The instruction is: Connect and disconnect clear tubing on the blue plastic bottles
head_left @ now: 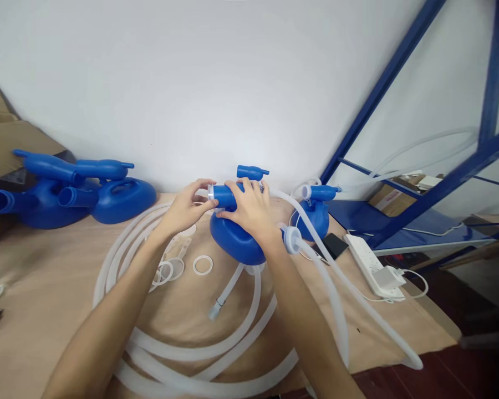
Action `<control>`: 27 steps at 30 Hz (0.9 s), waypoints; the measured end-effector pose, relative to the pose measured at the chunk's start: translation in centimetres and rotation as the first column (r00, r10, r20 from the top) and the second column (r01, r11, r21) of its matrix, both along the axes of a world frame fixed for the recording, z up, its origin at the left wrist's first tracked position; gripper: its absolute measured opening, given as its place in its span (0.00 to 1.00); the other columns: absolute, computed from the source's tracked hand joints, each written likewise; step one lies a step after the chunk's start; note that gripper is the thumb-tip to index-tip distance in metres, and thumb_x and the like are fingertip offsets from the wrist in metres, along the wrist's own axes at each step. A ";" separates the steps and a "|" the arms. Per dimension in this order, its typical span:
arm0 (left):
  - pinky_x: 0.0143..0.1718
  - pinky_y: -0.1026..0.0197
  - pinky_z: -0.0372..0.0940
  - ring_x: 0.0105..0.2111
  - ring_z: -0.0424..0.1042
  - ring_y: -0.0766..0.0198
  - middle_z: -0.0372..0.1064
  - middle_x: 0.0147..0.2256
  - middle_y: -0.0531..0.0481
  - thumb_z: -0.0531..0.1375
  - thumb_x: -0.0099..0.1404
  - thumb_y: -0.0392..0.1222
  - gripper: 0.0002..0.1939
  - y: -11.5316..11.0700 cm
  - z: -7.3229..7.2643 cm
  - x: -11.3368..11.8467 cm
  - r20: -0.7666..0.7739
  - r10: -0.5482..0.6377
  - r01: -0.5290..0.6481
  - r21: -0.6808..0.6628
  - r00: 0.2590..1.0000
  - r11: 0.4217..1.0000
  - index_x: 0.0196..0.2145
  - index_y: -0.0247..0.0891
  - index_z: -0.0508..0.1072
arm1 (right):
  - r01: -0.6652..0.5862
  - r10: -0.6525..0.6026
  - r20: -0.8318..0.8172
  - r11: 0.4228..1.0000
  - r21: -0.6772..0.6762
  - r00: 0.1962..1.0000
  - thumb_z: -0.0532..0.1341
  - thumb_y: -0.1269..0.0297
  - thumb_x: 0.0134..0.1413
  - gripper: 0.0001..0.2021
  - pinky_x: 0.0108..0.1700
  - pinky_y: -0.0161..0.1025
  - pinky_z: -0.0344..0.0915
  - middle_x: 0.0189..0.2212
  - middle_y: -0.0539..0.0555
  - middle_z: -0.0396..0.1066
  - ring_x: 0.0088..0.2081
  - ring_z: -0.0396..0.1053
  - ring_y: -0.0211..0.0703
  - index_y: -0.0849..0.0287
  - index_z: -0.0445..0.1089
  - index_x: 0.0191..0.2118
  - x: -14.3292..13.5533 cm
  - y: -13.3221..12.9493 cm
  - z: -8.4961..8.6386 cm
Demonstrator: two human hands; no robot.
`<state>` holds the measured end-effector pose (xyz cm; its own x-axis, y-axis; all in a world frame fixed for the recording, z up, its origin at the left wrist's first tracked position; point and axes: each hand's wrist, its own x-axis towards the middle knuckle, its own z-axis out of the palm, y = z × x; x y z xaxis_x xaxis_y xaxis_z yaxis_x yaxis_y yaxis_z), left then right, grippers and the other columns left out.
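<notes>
My right hand [251, 210] is wrapped over a blue plastic tapered tube [224, 197], holding it level above a blue handled bottle [238, 241]. The fingers of my left hand [191, 208] pinch a clear ring [210, 192] at the tube's left end. Whether the ring is fully seated cannot be seen. The tube's other end is hidden behind my right hand, near a white hose. On the bottle's right is a white cap [291, 239] joined to a thick translucent hose [330, 288]. Several loose white rings, one of them a flat ring [203, 265], lie near my left forearm.
Coiled hose [183, 352] spreads over the brown-covered table [37, 310]. More blue bottles [125, 202] stand at left beside a cardboard box [12, 141]. Another blue tube [251, 172] sits by the wall. A white power strip [370, 266] and blue shelving [382, 75] are at right.
</notes>
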<state>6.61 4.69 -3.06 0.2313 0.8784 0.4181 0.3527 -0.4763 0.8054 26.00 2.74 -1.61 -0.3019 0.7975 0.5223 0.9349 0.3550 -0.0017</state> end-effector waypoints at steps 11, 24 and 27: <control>0.48 0.51 0.73 0.44 0.78 0.49 0.78 0.40 0.43 0.47 0.72 0.50 0.21 -0.4 0.3 0.9 -0.079 0.308 -0.311 -0.041 0.948 0.949 0.40 0.38 0.77 | -0.080 0.094 -0.166 0.993 0.092 0.982 0.68 0.39 0.59 0.32 0.63 0.56 0.56 0.59 0.61 0.70 0.60 0.66 0.60 0.50 0.70 0.63 0.3 0.3 -1.7; 0.27 0.62 0.71 0.27 0.81 0.54 0.76 0.27 0.48 0.60 0.65 0.52 0.15 -0.7 2.7 -3.5 -0.399 0.053 -0.254 -0.472 0.916 0.844 0.40 0.37 0.74 | -0.206 0.185 -0.534 0.978 0.021 0.825 0.70 0.44 0.57 0.34 0.66 0.58 0.63 0.61 0.58 0.72 0.62 0.69 0.59 0.48 0.67 0.66 1.7 1.1 -2.1; 0.27 0.62 0.70 0.25 0.79 0.55 0.73 0.25 0.49 0.61 0.62 0.53 0.16 0.2 1.8 -4.6 -0.378 0.060 -0.247 -0.468 0.924 0.848 0.40 0.38 0.74 | -0.243 0.218 -0.525 0.970 0.021 0.823 0.71 0.45 0.57 0.32 0.66 0.55 0.65 0.60 0.57 0.74 0.60 0.71 0.57 0.50 0.71 0.64 1.7 1.2 -2.2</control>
